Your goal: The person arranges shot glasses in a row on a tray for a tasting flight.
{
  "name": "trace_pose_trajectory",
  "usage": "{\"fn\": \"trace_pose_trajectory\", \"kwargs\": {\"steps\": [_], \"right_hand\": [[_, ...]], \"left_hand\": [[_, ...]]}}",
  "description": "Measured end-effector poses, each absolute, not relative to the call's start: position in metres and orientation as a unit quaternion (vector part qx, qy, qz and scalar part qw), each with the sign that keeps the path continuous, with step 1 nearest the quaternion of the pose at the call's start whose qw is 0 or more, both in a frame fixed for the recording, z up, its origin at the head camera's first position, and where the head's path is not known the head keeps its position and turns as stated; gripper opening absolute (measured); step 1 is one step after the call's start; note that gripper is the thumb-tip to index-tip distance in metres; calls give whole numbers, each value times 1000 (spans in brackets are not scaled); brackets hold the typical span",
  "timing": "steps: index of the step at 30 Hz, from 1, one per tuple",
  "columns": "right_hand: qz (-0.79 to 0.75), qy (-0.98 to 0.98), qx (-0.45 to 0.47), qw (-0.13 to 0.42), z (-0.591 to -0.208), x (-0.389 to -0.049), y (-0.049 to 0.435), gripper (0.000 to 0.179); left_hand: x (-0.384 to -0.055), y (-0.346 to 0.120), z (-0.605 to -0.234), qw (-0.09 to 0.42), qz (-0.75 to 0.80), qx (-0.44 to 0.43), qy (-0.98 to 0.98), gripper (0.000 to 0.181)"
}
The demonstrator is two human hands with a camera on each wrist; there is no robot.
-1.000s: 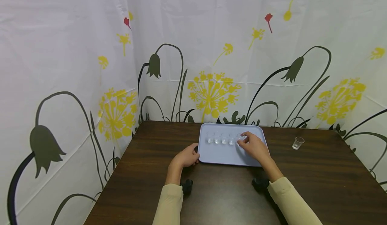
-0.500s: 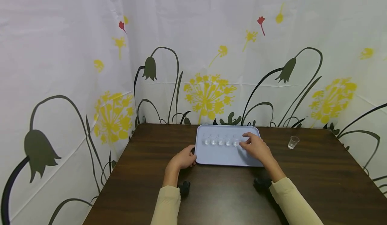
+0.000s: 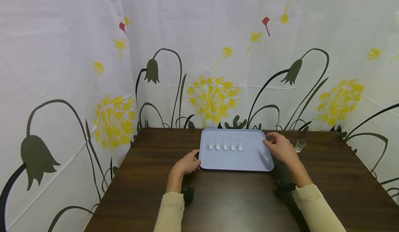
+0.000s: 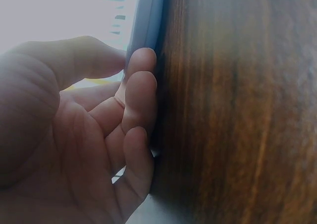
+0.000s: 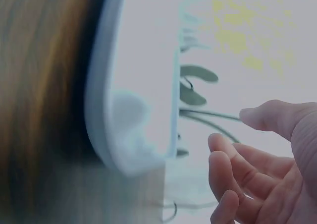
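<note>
Several small clear plastic cups [image 3: 225,145] stand in a row on the pale blue tray [image 3: 255,161], left of its middle. My left hand [image 3: 186,163] grips the tray's left edge. In the left wrist view, its thumb [image 4: 94,60] lies on the rim and its fingers [image 4: 141,97] curl against the side. Past the tray's right edge is my right hand [image 3: 282,148], thumb and fingers apart with nothing between them. The right wrist view shows this hand [image 5: 267,169] raised away from the tray's corner.
One more clear cup [image 3: 300,145] stands on the dark wooden table [image 3: 237,201], right of the tray and close behind my right hand. A white curtain [image 3: 193,27] printed with flowers hangs along the table's far edge and left side.
My right hand has let go of the rightmost cup in the row and moved right, to the tray's edge. My left hand stays at the tray's left edge. The view has shifted slightly.
</note>
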State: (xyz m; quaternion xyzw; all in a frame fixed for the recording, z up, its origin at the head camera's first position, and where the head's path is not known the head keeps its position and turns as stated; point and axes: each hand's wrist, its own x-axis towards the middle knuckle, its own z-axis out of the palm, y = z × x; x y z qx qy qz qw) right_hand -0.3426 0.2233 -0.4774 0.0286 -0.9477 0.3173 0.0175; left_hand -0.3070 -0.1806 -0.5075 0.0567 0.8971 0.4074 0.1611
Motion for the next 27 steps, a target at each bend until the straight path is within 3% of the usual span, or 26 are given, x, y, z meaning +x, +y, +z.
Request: {"fn": "trace_pose_trajectory", "kwargs": {"steps": [17,27], "right_hand": [[330,-941,-54,53,-460,-330,297,76],[319,-940,-117,25,-467,-329,315,85]], "left_hand": [[-306,-182,-508,161,416,54,894,66],[-307,-181,-509,162,417,55,893,66]]}}
